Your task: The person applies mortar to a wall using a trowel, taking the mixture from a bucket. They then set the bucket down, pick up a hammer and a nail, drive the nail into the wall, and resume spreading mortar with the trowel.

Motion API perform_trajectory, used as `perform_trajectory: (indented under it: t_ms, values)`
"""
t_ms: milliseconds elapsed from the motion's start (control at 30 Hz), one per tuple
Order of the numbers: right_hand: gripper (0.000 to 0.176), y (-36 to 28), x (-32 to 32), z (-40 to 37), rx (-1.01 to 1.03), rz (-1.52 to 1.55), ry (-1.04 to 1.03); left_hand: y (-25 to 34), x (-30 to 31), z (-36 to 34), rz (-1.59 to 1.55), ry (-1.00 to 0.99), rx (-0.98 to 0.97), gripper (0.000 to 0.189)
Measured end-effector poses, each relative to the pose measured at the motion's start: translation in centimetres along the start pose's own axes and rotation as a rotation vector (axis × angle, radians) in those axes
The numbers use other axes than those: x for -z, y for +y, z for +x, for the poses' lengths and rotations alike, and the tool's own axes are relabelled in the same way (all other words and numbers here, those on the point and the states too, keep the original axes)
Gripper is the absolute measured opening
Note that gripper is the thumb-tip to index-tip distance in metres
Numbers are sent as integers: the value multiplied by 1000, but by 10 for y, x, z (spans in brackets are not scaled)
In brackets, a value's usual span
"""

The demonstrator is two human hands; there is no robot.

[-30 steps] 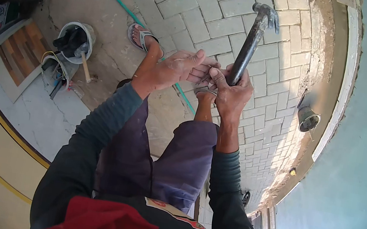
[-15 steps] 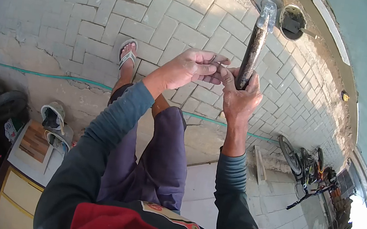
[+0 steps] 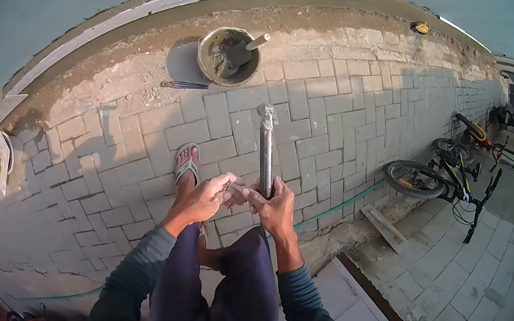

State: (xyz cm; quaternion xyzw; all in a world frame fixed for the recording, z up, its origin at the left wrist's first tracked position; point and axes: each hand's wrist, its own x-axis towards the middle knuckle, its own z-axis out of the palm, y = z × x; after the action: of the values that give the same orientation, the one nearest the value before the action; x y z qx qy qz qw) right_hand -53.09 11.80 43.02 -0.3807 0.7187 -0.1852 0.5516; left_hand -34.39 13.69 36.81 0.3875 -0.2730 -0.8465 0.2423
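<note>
A hammer (image 3: 266, 152) with a worn dark handle and a greyish metal head points away from me. My right hand (image 3: 277, 212) is closed around the lower end of its handle, with thumb and forefinger reaching toward the other hand. Close beside it on the left, my left hand (image 3: 203, 200) has its fingers bent together. The two hands' fingertips meet or nearly meet. Thin, dark, nail-like pieces showed between them a moment ago; now they are too small to make out.
Ahead on the paving stands a bucket (image 3: 200, 58) of wet mortar with a trowel (image 3: 240, 54) in it. A slim dark tool (image 3: 184, 86) lies nearby. Bicycles (image 3: 449, 181) stand at right, near a green hose (image 3: 339, 207) and a wooden board (image 3: 384, 228). A small yellow object (image 3: 420, 28) lies by the wall.
My view has swung round, so the bucket now appears left of the hammer and more wall shows ahead. Both hands stay close together, and the right still grips the hammer.
</note>
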Motion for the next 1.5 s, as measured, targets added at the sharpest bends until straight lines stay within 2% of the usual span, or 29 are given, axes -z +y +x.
perform_trajectory:
  t_ms: [67, 100, 167, 233, 300, 367, 433, 467, 500, 533, 567, 633, 767, 833, 900, 933, 967, 1033, 1167, 1267, 1333, 1400, 1433, 1500]
  values:
    - [26, 8, 37, 15, -42, 17, 31, 3, -14, 34, 529, 162, -139, 24]
    - [26, 12, 56, 22, -70, 18, 45, 8, -24, 51, 548, 144, -131, 24]
    - [32, 18, 93, 39, -115, 71, 71, 21, -44, 92, 341, -6, 85, 16]
    - [35, 30, 133, 52, -155, 115, 75, 28, -79, 131, 171, -99, 175, 18]
    - [36, 37, 175, 70, -254, 165, 49, 28, -104, 175, 200, -144, 231, 21]
    - [40, 72, 210, 99, -236, 266, 43, 42, -127, 227, 311, -139, 244, 20]
    - [40, 72, 252, 133, -250, 167, 69, 40, -151, 275, 403, -167, 309, 19]
    - [40, 76, 274, 144, -275, 180, 79, 36, -164, 301, 214, -71, 273, 18]
    - [38, 79, 302, 159, -252, 69, 72, 34, -181, 334, 29, 17, 222, 18]
    - [37, 80, 327, 176, -219, -48, 66, 35, -198, 364, 23, 87, 157, 16]
    - [37, 79, 347, 189, -217, -54, 84, 27, -211, 391, 21, 69, 151, 16]
    - [42, 72, 380, 212, -201, 30, 120, 18, -231, 440, -193, 114, 68, 13]
    - [37, 58, 434, 262, -212, 182, 187, 47, -259, 503, -135, 162, 76, 10]
    - [33, 56, 459, 296, -206, 220, 216, 66, -259, 535, -28, 177, 26, 11]
    - [31, 47, 482, 329, -269, 182, 154, 92, -249, 559, 293, 168, 117, 17]
    - [32, 55, 490, 350, -231, 163, 145, 90, -237, 575, 286, 112, 201, 24]
    - [32, 51, 499, 369, -241, 155, 148, 93, -227, 589, 275, 106, 207, 24]
    - [31, 47, 511, 408, -128, -10, 90, 93, -206, 615, 324, 69, 123, 24]
    - [32, 63, 517, 481, -17, -154, -33, 109, -177, 663, 350, 164, 231, 27]
    - [33, 46, 512, 524, -24, -95, -123, 98, -154, 694, 167, 155, 247, 27]
    - [30, 55, 506, 559, -23, -240, -192, 88, -133, 710, 80, 172, 297, 27]
    - [30, 66, 502, 592, -7, -272, -247, 67, -111, 726, -301, 151, 301, 28]
    - [30, 73, 501, 605, 18, -301, -266, 64, -111, 735, -379, 218, 311, 28]
    - [31, 81, 497, 629, 54, -353, -307, 53, -105, 751, -215, 220, 309, 29]
